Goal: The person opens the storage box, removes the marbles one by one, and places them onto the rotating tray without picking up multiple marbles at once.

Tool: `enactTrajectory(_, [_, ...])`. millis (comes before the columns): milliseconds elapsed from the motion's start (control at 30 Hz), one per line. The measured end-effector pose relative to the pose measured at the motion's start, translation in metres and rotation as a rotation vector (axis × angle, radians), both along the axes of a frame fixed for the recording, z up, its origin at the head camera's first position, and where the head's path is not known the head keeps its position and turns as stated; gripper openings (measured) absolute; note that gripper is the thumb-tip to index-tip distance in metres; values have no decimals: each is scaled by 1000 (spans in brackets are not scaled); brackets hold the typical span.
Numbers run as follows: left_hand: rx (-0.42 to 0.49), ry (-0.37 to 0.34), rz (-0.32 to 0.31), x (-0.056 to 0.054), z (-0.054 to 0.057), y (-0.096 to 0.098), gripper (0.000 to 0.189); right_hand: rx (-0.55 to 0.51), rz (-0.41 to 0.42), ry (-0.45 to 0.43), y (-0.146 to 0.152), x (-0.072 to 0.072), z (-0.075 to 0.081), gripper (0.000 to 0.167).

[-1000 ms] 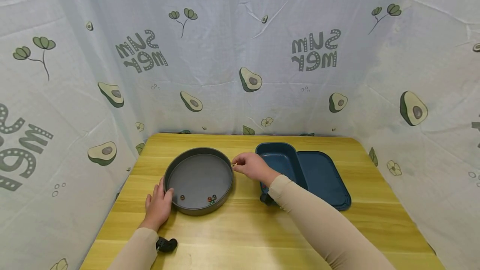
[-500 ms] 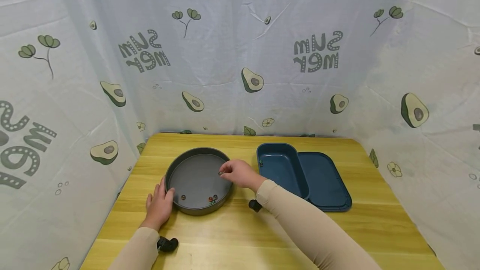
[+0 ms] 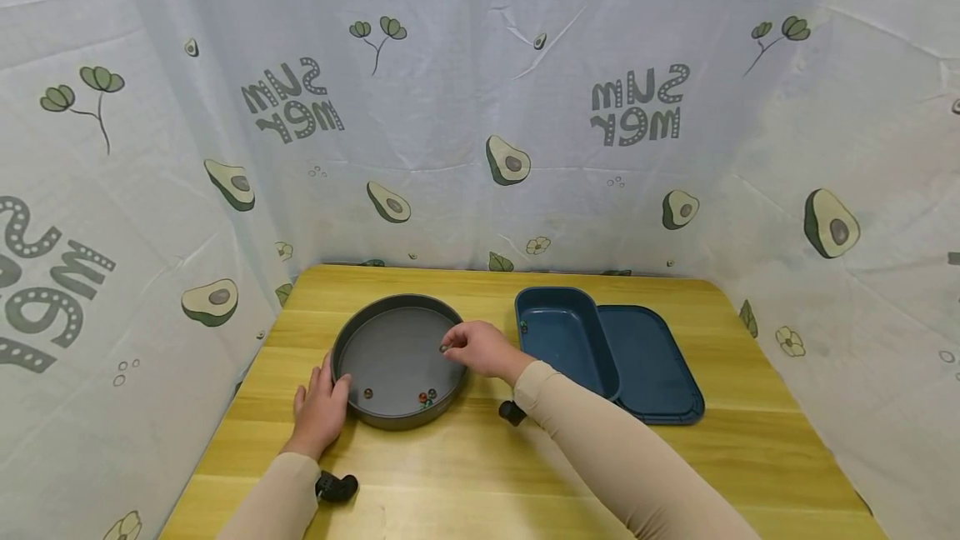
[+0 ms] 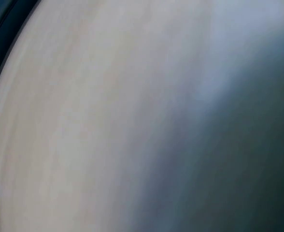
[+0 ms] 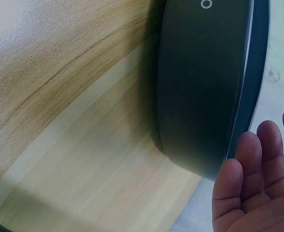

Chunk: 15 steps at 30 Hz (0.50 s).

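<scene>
A round dark grey pan (image 3: 397, 348) stands on the table. My left hand (image 3: 318, 415) rests against its left side, fingers fairly straight along the outer wall and thumb at the rim. Over the pan's right part, my right hand (image 3: 480, 348) pinches a small marble (image 3: 444, 348) between thumb and fingertip. Inside lie a brownish marble (image 3: 367, 393), a red marble (image 3: 422, 397) and a few darker or green ones beside the red. In the right wrist view, the right fingers (image 5: 250, 169) show close to the pan's wall (image 5: 200, 87); the marble is hidden there.
Right of the pan stands a blue rectangular box (image 3: 611, 361) with a green marble (image 3: 523, 327) at its left wall. A matching blue lid (image 3: 652, 365) lies beside the box. Printed curtains (image 3: 450, 107) enclose the wooden table (image 3: 420, 482). The left wrist view is mostly blurred.
My right hand has moved left and down from beside the pan's right rim to over its inside, still pinching the marble. The left hand stays at the pan's side.
</scene>
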<state>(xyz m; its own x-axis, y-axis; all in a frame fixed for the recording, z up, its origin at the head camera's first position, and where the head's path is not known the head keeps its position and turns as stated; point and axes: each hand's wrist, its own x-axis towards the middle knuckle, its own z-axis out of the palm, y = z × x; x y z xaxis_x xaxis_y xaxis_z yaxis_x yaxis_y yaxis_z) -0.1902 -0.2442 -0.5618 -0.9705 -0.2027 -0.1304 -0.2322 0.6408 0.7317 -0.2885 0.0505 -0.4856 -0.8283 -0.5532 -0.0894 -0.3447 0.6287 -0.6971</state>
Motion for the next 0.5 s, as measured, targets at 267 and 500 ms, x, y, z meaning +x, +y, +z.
enactTrajectory(267, [-4, 1, -6, 0, 0, 0, 70, 5, -9, -12, 1, -1, -1, 16])
enactTrajectory(500, [0, -5, -5, 1, 1, 0, 71, 4, -13, -20, 1, -1, -2, 17])
